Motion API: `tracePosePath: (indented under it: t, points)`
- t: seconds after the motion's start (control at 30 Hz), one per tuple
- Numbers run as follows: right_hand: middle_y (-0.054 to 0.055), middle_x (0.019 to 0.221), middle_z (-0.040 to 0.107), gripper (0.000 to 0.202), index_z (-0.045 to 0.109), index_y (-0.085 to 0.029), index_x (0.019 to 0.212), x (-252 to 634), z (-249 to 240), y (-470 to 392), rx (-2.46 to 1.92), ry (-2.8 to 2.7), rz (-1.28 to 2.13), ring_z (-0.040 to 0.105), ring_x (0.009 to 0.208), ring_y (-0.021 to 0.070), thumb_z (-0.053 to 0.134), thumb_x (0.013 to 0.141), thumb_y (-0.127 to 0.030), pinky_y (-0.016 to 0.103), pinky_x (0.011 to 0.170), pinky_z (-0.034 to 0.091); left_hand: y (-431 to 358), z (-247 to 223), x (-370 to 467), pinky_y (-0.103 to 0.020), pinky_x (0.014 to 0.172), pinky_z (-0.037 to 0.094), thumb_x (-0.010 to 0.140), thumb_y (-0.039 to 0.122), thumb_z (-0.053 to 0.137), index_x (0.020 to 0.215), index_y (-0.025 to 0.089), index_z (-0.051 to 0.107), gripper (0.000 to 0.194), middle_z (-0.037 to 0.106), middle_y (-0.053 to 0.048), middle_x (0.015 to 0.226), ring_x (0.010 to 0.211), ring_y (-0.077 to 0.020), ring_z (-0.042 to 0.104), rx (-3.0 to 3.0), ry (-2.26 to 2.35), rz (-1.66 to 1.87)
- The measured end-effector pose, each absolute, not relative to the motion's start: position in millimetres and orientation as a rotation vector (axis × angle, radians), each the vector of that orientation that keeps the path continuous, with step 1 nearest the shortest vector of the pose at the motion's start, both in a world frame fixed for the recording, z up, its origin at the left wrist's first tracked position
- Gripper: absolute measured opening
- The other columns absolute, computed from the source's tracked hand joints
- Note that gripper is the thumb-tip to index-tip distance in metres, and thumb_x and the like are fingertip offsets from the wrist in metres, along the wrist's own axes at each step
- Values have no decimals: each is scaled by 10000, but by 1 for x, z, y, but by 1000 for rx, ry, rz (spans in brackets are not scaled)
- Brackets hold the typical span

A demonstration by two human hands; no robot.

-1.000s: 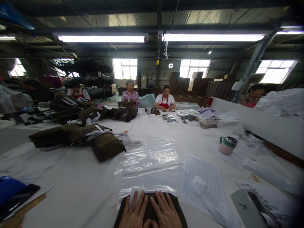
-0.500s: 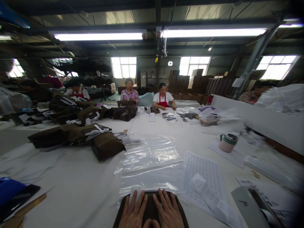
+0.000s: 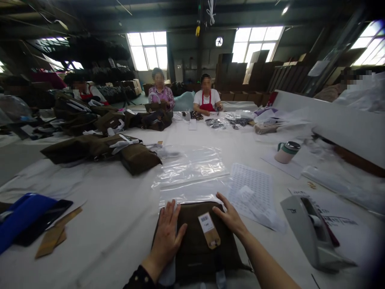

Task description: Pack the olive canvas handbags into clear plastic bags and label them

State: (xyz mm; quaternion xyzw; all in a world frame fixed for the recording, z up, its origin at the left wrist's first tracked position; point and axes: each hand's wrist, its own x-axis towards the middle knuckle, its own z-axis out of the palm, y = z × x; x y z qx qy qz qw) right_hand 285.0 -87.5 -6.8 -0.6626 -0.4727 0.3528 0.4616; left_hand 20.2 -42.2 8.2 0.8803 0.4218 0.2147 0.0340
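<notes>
A dark olive bag (image 3: pixel 192 237) lies flat in front of me at the table's near edge. On its upper face sits a tan hang tag (image 3: pixel 210 232) with a white barcode label. My left hand (image 3: pixel 168 228) rests on the bag's left side, fingers stretched out and thumb apart. At the upper right corner of the bag is my right hand (image 3: pixel 230 216), its fingers spread along the edge. Beyond the bag's far edge a clear plastic bag (image 3: pixel 192 172) is laid out flat, partly meeting the olive bag.
More olive bags (image 3: pixel 135 156) are piled on the left. To the right lie a printed sheet (image 3: pixel 252 180), a lidded mug (image 3: pixel 287 152) and a grey tape dispenser (image 3: pixel 309 228). A blue object (image 3: pixel 27 216) and cardboard pieces (image 3: pixel 54 239) lie at left. Several people sit across the table.
My view has tilted down, showing more of the olive bag and its tag. My hands, close together before, are now apart at the bag's left side and upper right corner.
</notes>
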Motion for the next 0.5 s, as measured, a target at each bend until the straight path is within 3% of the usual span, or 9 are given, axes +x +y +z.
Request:
tracePosePath:
  t: [0.07,0.17,0.27,0.37,0.43,0.5]
  points:
    - [61,1002,672,416,630,-205,1053,286,-7,-82,-1616,-1183,891,607,949,247,616,739,-478,394,881,458,-41,6,21,-514,1079,252,875,327,447,1436,211,160,641,239,-95,1489,1368,-287,186,2710,1281,650]
    - [46,774,685,363,650,-175,903,283,-11,-76,-1613,-1131,883,636,713,222,581,757,-501,350,666,519,-39,4,21,-517,1075,262,865,338,461,1429,207,194,637,271,-99,1477,1365,-290,192,2688,1266,644]
    - [74,855,672,356,620,-166,897,277,3,-79,-1623,-1061,763,621,810,237,535,794,-496,376,731,505,-38,7,18,-513,1080,259,877,325,448,1411,199,245,585,295,-103,1466,1364,-272,207,2619,1247,662]
    - [53,898,636,177,597,-218,880,263,57,-101,-1442,-1147,422,582,910,224,536,832,-376,410,836,461,-34,20,15,-517,1088,234,884,332,456,1295,246,445,420,376,-77,1426,1342,-254,274,2563,1237,710]
    - [3,795,627,51,593,-287,819,252,107,-132,-1156,-1396,261,606,815,197,545,831,-278,400,760,493,-26,33,18,-536,1094,192,861,373,505,1165,278,568,324,440,-56,1381,1326,-262,301,2545,1261,730]
    - [-19,757,619,115,596,-369,807,242,155,-172,-1086,-1574,247,621,796,186,530,838,-280,364,663,507,-16,45,27,-565,1093,143,806,414,585,1106,279,612,330,473,-58,1349,1322,-288,294,2532,1295,701]
